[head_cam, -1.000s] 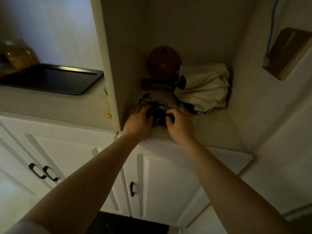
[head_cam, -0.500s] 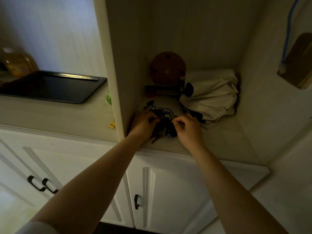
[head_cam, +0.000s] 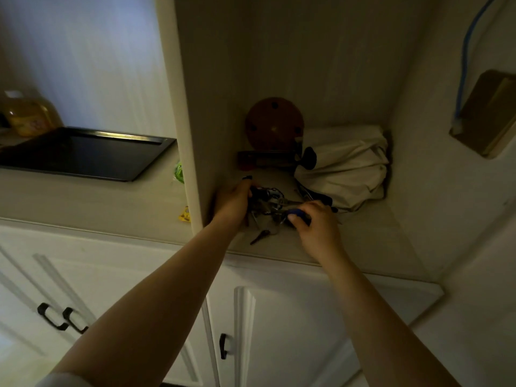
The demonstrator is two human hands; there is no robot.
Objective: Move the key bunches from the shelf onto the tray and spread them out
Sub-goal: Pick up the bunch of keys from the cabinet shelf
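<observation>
On the shelf [head_cam: 363,241], both hands, left hand [head_cam: 233,201] and right hand [head_cam: 315,222], closed fingers around dark, tangled key bunches [head_cam: 268,205], one blue-tagged

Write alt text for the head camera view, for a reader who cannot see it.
Two bare hands, the left hand and the right hand, gather a tangle of key bunches on a dim shelf beside a cream cloth bag. An empty black tray waits on the counter to the left.
</observation>
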